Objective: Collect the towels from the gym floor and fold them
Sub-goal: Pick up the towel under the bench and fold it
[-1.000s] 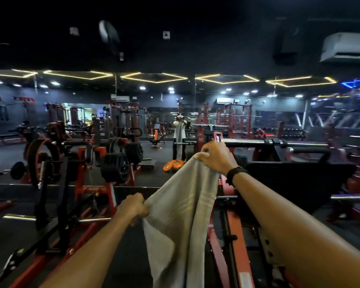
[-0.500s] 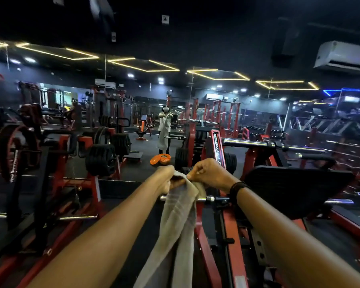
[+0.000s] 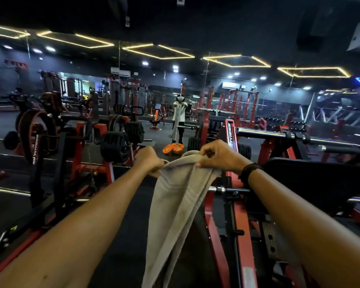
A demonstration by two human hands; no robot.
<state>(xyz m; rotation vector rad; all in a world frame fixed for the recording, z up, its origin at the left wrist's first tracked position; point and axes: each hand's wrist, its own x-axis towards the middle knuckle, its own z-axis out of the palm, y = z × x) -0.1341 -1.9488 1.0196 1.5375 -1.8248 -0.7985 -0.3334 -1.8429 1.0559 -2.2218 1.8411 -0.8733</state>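
A red and black weight machine [image 3: 233,204] fills the floor ahead, with a mirror wall [image 3: 175,96] beyond it. A pale beige towel [image 3: 175,204] hangs in the air in front of the person, bunched lengthwise. The right hand [image 3: 218,155] pinches its top edge with curled fingers, and the left hand [image 3: 149,161] grips the same edge just beside it. A black wristband [image 3: 248,170] circles the right wrist.
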